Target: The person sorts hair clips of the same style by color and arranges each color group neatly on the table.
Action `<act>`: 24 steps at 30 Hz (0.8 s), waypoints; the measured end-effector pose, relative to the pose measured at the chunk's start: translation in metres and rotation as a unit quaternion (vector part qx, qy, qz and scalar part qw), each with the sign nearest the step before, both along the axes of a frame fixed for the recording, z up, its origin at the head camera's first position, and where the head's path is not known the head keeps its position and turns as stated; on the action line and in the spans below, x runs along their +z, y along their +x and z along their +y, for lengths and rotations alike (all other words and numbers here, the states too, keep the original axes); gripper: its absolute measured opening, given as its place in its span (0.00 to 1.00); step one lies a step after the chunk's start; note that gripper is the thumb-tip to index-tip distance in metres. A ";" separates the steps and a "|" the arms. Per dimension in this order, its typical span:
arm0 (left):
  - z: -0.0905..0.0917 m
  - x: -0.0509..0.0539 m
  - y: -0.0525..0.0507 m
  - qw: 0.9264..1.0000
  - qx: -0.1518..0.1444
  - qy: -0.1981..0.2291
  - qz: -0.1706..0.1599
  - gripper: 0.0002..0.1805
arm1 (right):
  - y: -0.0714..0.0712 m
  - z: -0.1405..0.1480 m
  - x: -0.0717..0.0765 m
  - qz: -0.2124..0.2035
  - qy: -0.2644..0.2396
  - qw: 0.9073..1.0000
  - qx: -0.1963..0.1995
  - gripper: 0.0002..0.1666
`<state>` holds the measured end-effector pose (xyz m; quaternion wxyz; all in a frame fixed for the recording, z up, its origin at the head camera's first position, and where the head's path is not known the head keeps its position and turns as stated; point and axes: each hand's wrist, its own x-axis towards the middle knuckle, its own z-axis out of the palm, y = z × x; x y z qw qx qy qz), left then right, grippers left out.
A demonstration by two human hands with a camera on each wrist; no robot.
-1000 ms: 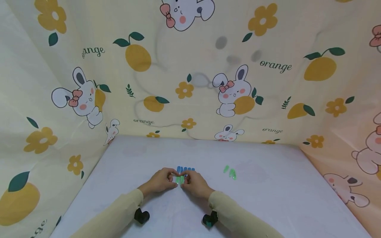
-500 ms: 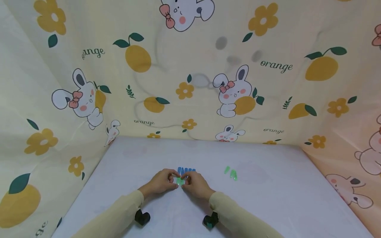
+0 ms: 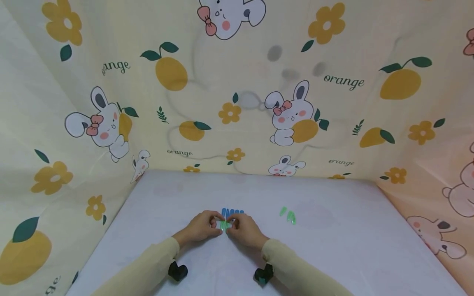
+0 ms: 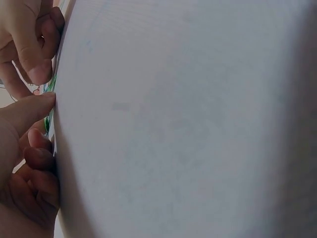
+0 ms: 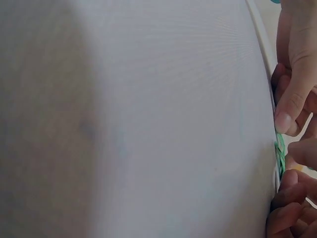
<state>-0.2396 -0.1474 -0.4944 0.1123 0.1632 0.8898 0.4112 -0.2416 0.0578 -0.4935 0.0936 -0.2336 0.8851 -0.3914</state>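
Small green snap hair clips [image 3: 224, 225] lie side by side on the white table, between my two hands. My left hand [image 3: 200, 225] pinches the left side of them with thumb and forefinger. From the other side my right hand [image 3: 245, 231] pinches at the right clip, its fingertips close to the left hand's. Just beyond the fingers is a row of several blue hair clips [image 3: 232, 211], partly hidden by the hands. Both wrist views catch only slivers of green clip [image 4: 48, 121] between the fingertips.
More green hair clips [image 3: 291, 217] lie apart on the table to the right. A patterned cloth [image 3: 244, 135] with rabbits and oranges hangs behind and beside the white tabletop [image 3: 333, 246]. Dark heart-shaped pieces [image 3: 178, 271] sit below the sleeves.
The green clips between my hands have come closer together, the right one shifting left. Both hands keep nearly the same place; the whole head view has shifted slightly.
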 end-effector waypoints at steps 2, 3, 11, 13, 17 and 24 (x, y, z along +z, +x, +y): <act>0.001 0.000 0.001 1.000 0.003 0.000 -0.003 0.19 | 0.000 0.002 0.001 -0.005 -0.007 1.000 0.001 0.17; 0.001 0.000 0.001 1.000 0.004 -0.001 -0.003 0.19 | -0.001 0.003 0.001 -0.008 -0.010 1.000 0.001 0.17; 0.002 0.003 0.002 1.000 0.011 -0.006 -0.010 0.20 | -0.004 0.019 0.013 -0.051 -0.055 0.997 -0.005 0.19; 0.002 0.003 0.002 1.000 0.014 -0.007 -0.013 0.20 | -0.006 0.026 0.016 -0.041 -0.060 0.997 -0.008 0.19; 0.002 0.002 0.002 1.000 0.018 -0.010 -0.016 0.21 | -0.008 0.040 0.021 -0.031 -0.055 0.998 -0.029 0.18; 0.001 -0.002 0.002 1.000 0.021 -0.008 -0.012 0.21 | -0.010 0.066 0.028 -0.031 -0.061 0.995 -0.073 0.18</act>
